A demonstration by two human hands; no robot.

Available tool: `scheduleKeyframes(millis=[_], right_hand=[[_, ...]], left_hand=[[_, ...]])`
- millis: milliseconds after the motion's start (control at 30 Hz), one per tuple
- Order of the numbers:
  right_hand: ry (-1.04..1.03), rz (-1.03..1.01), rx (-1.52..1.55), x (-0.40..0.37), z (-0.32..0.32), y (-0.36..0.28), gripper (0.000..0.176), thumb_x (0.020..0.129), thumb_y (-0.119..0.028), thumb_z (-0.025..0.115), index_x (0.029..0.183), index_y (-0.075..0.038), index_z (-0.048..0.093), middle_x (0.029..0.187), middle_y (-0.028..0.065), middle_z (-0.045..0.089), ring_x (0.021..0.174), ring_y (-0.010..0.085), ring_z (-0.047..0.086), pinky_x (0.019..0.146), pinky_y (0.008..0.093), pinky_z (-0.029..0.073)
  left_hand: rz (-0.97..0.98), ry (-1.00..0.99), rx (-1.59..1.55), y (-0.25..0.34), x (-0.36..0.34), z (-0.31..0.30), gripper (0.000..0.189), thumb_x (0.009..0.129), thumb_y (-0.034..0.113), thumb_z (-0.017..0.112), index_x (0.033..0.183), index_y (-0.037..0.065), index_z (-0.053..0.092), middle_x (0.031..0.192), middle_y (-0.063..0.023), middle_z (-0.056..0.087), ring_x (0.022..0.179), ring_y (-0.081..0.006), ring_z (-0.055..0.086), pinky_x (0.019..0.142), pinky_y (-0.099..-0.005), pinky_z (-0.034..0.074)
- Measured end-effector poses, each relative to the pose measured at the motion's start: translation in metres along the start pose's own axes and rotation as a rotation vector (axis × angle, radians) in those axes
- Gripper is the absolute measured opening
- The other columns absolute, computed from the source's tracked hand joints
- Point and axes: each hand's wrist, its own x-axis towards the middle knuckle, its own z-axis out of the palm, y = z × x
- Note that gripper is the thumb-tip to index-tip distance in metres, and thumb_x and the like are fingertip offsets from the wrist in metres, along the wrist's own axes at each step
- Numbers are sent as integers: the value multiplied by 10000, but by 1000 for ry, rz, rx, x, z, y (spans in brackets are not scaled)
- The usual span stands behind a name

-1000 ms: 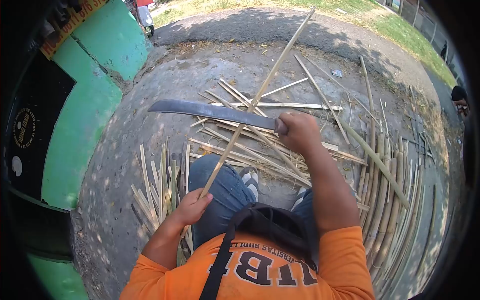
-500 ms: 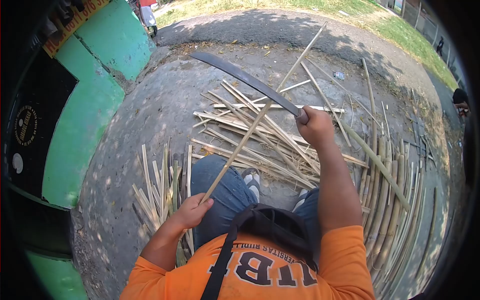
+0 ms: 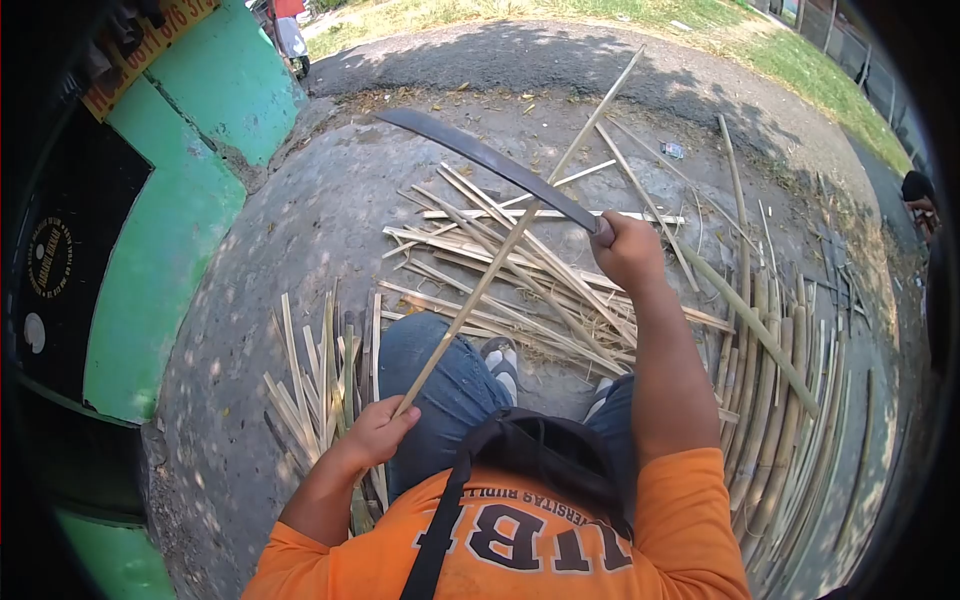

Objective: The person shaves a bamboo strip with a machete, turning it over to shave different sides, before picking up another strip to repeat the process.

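Note:
My left hand (image 3: 382, 430) is closed round the lower end of a long bamboo strip (image 3: 478, 290), which slants up and away to the right. In my right hand (image 3: 632, 252) is the handle of a machete (image 3: 480, 157), its long dark blade pointing to the upper left. The blade crosses over the strip about midway along it. Below them on the ground lies a loose pile of split bamboo strips (image 3: 530, 262). More strips (image 3: 308, 375) stand bunched beside my left knee.
Bamboo poles (image 3: 770, 400) lie in a row at my right, with one thicker piece (image 3: 752, 322) across them. A green wall (image 3: 170, 230) rises on the left. Ahead runs a paved road (image 3: 480, 60). Another person (image 3: 918, 198) shows at the far right edge.
Both hands keep their grip on the strip and the machete. The view has shifted very slightly; the blade and strip hold nearly the same position.

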Motion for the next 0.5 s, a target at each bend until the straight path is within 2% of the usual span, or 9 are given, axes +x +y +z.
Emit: scheduleKeyframes(millis=[133, 267, 367, 467, 500], right_hand=[[-8, 12, 6, 1, -5, -1, 179, 890, -272, 645, 869, -98, 682, 821, 184, 689, 800, 435, 656, 700, 522, 523], [-54, -164, -73, -5, -8, -18, 162, 868, -263, 657, 845, -105, 685, 790, 179, 687, 773, 426, 663, 685, 511, 535], [-56, -260, -94, -2, -8, -16, 144, 853, -244, 656, 832, -105, 687, 767, 179, 681, 770, 409, 674, 689, 503, 547], [-16, -142, -136, 2, -10, 3, 148, 849, -251, 658, 843, -107, 689, 771, 187, 680, 779, 412, 673, 697, 508, 543], [-26, -41, -94, 5, -10, 10, 177, 868, -277, 654, 878, -105, 690, 803, 197, 690, 802, 423, 672, 715, 521, 538]], left_hand=[[65, 51, 42, -2, 0, -1, 375, 1047, 361, 588, 979, -5, 635, 707, -4, 516, 681, -105, 465, 608, -317, 417], [152, 136, 155, -1, 5, 3, 390, 1045, 370, 587, 930, -2, 617, 676, -38, 509, 666, -118, 473, 603, -334, 422], [119, 141, 189, -1, 3, 1, 406, 1045, 373, 586, 884, 0, 592, 666, -64, 510, 654, -131, 476, 600, -350, 424], [90, 84, 209, -3, -11, -4, 414, 1044, 370, 588, 862, -2, 569, 658, -74, 509, 644, -144, 470, 597, -361, 424], [91, 77, 212, -8, -15, -5, 412, 1044, 367, 588, 862, -2, 569, 659, -77, 509, 645, -145, 469, 598, -363, 424]])
